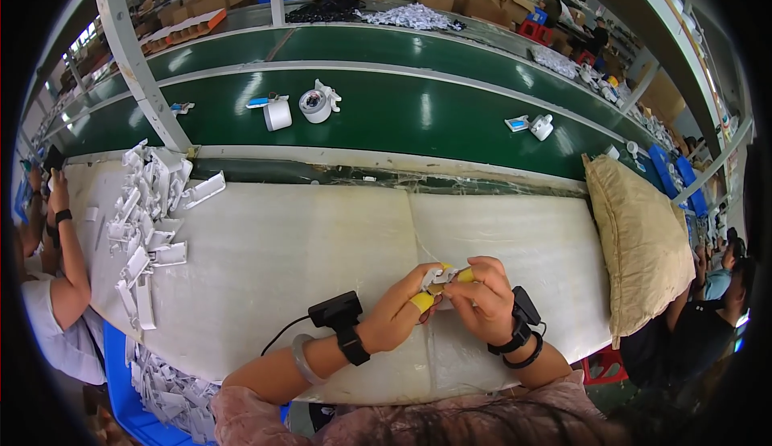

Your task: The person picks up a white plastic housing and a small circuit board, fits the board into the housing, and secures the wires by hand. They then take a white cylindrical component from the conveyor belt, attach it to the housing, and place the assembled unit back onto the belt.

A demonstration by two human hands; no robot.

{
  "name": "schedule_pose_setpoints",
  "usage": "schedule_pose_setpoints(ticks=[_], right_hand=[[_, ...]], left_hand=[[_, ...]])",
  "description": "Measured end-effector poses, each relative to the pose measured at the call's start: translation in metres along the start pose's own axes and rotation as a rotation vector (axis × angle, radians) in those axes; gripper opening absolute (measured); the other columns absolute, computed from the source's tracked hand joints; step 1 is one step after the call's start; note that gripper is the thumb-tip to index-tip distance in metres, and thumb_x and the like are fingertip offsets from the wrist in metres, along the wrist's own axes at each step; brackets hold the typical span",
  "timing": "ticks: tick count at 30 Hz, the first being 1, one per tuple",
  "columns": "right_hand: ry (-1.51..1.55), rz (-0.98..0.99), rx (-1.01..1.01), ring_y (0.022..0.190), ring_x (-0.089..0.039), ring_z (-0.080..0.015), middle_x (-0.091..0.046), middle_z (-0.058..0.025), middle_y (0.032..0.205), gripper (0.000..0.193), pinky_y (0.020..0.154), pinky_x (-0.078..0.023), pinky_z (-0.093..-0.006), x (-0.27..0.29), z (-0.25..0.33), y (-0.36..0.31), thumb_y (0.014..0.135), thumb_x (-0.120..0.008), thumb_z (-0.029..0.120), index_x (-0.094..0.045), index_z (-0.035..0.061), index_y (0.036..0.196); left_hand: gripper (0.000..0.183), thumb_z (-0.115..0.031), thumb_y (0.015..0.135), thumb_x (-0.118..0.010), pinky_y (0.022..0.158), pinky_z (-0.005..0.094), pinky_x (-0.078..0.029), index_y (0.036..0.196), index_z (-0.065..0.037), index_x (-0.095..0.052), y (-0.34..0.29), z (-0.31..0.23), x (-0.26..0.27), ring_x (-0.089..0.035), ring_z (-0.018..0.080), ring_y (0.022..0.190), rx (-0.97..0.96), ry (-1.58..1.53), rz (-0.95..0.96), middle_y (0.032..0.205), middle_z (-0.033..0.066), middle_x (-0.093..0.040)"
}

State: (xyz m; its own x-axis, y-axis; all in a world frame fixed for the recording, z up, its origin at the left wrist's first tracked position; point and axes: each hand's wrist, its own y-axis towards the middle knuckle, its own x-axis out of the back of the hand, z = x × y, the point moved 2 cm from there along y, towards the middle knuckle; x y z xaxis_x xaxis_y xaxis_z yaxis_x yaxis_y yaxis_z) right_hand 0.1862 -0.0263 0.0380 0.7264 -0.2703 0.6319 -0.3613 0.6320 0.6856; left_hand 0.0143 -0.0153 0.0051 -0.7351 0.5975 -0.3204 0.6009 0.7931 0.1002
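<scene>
Over the front of the worktable, both of my hands meet around a small white plastic part (433, 278). My left hand (396, 308) closes on it from the left, fingers pinched. From the other side my right hand (485, 301) grips it with bent fingers and thumb. Yellow coverings show at some of my fingertips. Thin dark reddish strands, perhaps wires, hang just below the part; my fingers hide most of it. Black devices are strapped at both wrists.
A pile of white plastic pieces (149, 213) lies on the table (297, 237) at left. A blue bin (121, 365) of similar pieces stands below. A tan sack (639, 241) leans at right. White round units (315, 105) sit on the green conveyor (386, 100). Co-workers are at both sides.
</scene>
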Motion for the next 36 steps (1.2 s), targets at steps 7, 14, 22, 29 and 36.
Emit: schedule_pose_setpoints(ticks=[7, 14, 22, 29, 36], right_hand=[[0.035, 0.003, -0.020, 0.084, -0.057, -0.0266, -0.059, -0.0062, 0.085, 0.025, 0.087, -0.048, -0.0423, 0.000, 0.001, -0.002, 0.067, -0.074, -0.004, -0.066, 0.0081, 0.087], [0.035, 0.001, -0.031, 0.087, -0.058, -0.0282, -0.060, -0.0070, 0.087, 0.025, 0.087, -0.048, -0.0421, 0.000, 0.002, -0.001, 0.066, -0.074, -0.004, -0.065, 0.0076, 0.087], [0.046, -0.002, -0.027, 0.087, -0.058, -0.0285, -0.060, -0.0068, 0.087, 0.025, 0.086, -0.048, -0.0422, -0.002, -0.001, -0.003, 0.067, -0.073, -0.005, -0.065, 0.0070, 0.087], [0.052, 0.000, -0.027, 0.088, -0.058, -0.0291, -0.060, -0.0069, 0.088, 0.025, 0.086, -0.048, -0.0428, -0.003, -0.001, -0.004, 0.066, -0.073, -0.004, -0.065, 0.0068, 0.087], [0.017, -0.026, -0.021, 0.080, -0.058, -0.0277, -0.058, -0.0061, 0.085, 0.026, 0.083, -0.050, -0.0416, -0.006, -0.001, -0.002, 0.063, -0.075, 0.000, -0.067, 0.0091, 0.086]], left_hand=[[0.044, -0.007, 0.092, -0.033, 0.065, 0.0210, -0.041, 0.136, -0.004, -0.037, -0.002, 0.002, 0.003, -0.045, 0.0068, 0.073, 0.022, -0.032, 0.043, 0.093, 0.0022, -0.051], [0.049, -0.012, 0.094, -0.052, 0.096, 0.0320, -0.041, 0.138, 0.001, -0.035, -0.004, -0.003, -0.001, -0.051, 0.0180, 0.112, -0.011, 0.013, 0.014, 0.125, 0.0131, -0.052], [0.048, -0.014, 0.095, -0.053, 0.098, 0.0341, -0.041, 0.136, 0.003, -0.036, -0.001, 0.001, -0.002, -0.052, 0.0241, 0.117, 0.066, 0.131, -0.054, 0.130, 0.0170, -0.052], [0.044, -0.016, 0.096, -0.052, 0.061, 0.0268, -0.046, 0.135, -0.001, -0.039, -0.001, 0.010, 0.001, -0.053, 0.0123, 0.064, 0.019, 0.203, -0.079, 0.103, 0.0101, -0.059], [0.028, -0.009, 0.099, -0.041, 0.052, 0.0218, -0.043, 0.125, -0.001, -0.048, 0.002, 0.002, 0.000, -0.049, 0.0070, 0.058, 0.064, 0.151, -0.103, 0.073, 0.0018, -0.055]])
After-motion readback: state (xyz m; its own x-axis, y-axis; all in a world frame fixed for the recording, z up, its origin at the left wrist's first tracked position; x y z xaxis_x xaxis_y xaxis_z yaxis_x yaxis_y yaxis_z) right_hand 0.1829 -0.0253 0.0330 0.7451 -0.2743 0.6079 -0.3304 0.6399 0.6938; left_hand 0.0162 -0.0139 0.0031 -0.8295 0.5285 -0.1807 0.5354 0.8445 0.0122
